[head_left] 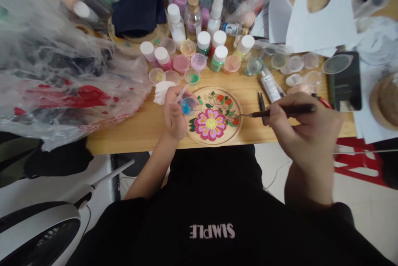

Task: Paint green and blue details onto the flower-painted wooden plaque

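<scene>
My left hand (pixel 173 113) is closed around a small clear cup (pixel 188 106) with blue paint in it, and a thin pale stick (pixel 183 92) leans from it. Beneath and beside the cup lies a round wooden plaque (pixel 231 133) with a pink flower, green leaves and orange fruits on it. My right hand (pixel 303 127) grips a dark-handled, thin-tipped tool (pixel 264 113), its tip at the plaque's right part. Whether the tip touches the surface I cannot tell. Black tweezers (pixel 261 106) lie between the plaque and my right hand.
Behind the plaque stand several paint bottles (pixel 203 41) and small cups (pixel 181 64). A white tube (pixel 270 85) lies to the right, with a phone (pixel 345 81) farther over. A plastic bag (pixel 105 96) covers the table's left. White paper bags (pixel 307 21) stand at the back right.
</scene>
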